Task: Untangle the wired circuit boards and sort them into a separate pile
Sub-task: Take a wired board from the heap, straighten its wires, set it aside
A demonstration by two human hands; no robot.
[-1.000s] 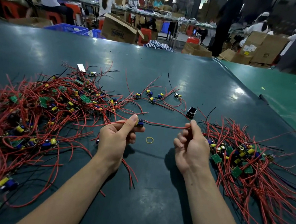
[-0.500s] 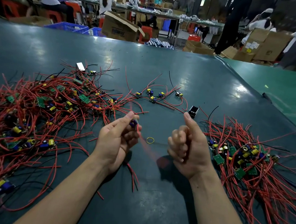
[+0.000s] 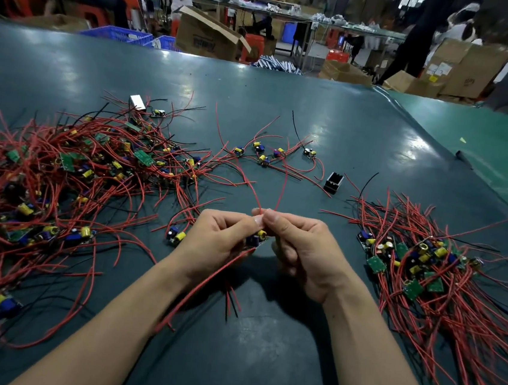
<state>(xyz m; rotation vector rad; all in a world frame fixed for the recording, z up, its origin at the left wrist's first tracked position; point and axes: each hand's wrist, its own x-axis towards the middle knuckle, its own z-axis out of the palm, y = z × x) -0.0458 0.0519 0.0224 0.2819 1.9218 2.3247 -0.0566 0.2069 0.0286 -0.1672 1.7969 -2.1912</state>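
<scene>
A big tangle of red-wired circuit boards (image 3: pixel 69 173) covers the left of the dark green table. A separate pile of boards (image 3: pixel 420 266) lies on the right. At the centre my left hand (image 3: pixel 219 242) holds one small circuit board (image 3: pixel 257 238) with a yellow and a blue part; its red wires hang down below the hand. My right hand (image 3: pixel 303 250) meets it and pinches red wires (image 3: pixel 281 192) that stand up from the fingertips. A single loose board (image 3: pixel 176 236) lies just left of my left hand.
A few wired boards (image 3: pixel 266 154) lie spread at the table's middle back. A small black box (image 3: pixel 333 182) stands right of them, and a white block (image 3: pixel 137 101) lies at the far edge of the tangle. Behind the table are cardboard boxes (image 3: pixel 209 37), blue crates and seated people.
My hands have come together at the centre, from apart. The red wire once stretched level between them now stands upward from my fingertips, and the board sits between both hands.
</scene>
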